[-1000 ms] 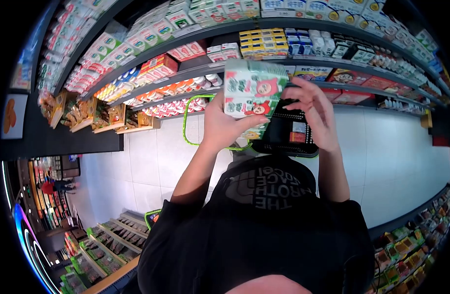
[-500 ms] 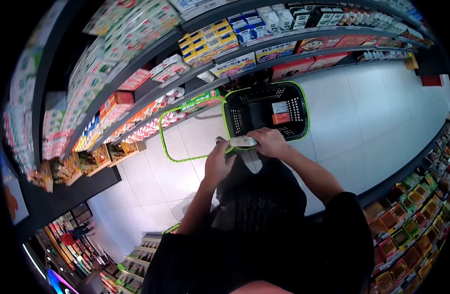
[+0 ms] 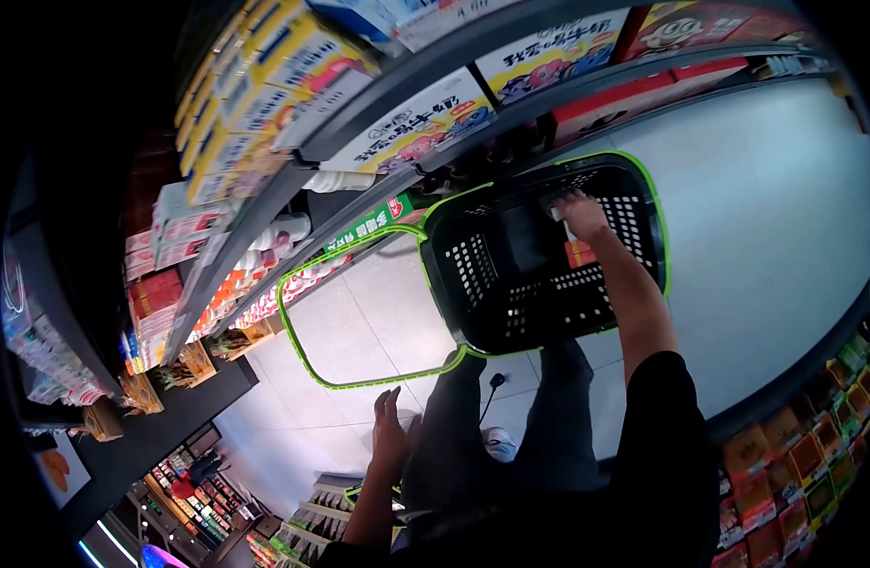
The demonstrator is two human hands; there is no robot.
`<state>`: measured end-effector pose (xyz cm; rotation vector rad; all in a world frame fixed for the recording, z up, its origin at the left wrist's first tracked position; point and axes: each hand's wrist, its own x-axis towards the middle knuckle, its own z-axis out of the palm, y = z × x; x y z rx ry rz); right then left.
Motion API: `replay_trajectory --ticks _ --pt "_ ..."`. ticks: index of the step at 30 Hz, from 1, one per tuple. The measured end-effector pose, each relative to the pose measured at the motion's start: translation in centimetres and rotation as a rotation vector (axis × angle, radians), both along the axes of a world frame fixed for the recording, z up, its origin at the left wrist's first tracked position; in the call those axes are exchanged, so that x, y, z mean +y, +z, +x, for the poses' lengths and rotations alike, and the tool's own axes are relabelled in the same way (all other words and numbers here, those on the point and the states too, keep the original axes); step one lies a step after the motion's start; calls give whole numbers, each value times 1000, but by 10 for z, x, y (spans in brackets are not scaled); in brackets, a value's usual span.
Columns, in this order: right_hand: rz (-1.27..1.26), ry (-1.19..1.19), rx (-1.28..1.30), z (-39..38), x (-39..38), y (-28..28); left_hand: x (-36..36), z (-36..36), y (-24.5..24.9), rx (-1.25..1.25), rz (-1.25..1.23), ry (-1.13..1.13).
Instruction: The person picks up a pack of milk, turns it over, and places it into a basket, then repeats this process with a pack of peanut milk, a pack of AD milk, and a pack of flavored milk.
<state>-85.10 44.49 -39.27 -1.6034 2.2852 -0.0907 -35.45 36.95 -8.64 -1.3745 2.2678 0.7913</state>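
Note:
My right hand (image 3: 583, 218) reaches down into a black shopping basket (image 3: 511, 322) with a bright green rim. Its fingers are closed on a small pale pack (image 3: 557, 210), mostly hidden by the hand. Just below the wrist, a red pack (image 3: 580, 253) lies on the basket floor. The basket's green handle (image 3: 307, 377) is folded out to the left. My left hand (image 3: 390, 437) hangs beside my leg, below the handle, fingers stretched out and holding nothing.
Shelves run along the top and left, with yellow boxes (image 3: 264, 99) and printed cartons (image 3: 421, 128). A green box (image 3: 373, 223) sits on a low shelf by the handle. Racks of packaged goods (image 3: 785, 464) stand at lower right. A distant person (image 3: 184, 485) is at lower left.
My right hand has carried the pale pack from in front of me down into the basket. The left hand has let go of it and dropped back. My view has come closer to the basket.

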Motion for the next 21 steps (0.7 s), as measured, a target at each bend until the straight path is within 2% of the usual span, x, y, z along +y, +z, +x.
replay_trajectory --ticks 3,5,7,9,10,11,15,17,18,21 --pt "65 13 21 -5 -5 -56 -6 16 -27 -25 -33 0" --pt "77 -84 -2 -5 -1 -85 -8 21 -37 -33 -58 -4" --pt "132 -172 -66 -6 -4 -100 -10 21 -43 -38 -42 12" --pt "122 -168 -18 -4 -9 -105 -13 21 -43 -28 -46 8" --pt "120 -167 10 -3 -10 -103 -14 21 -42 -9 -54 -1" --pt "224 -174 -61 -4 -13 -99 -16 21 -41 12 -63 -9" --pt "207 -238 55 16 -9 -82 -23 19 -23 58 -45 6" --pt "291 -220 97 31 5 -55 -27 20 -15 105 -38 13" --pt "367 -258 -22 38 13 -39 -29 18 -9 132 -33 17" --pt "305 -296 -66 72 56 25 -35 22 7 136 25 85"
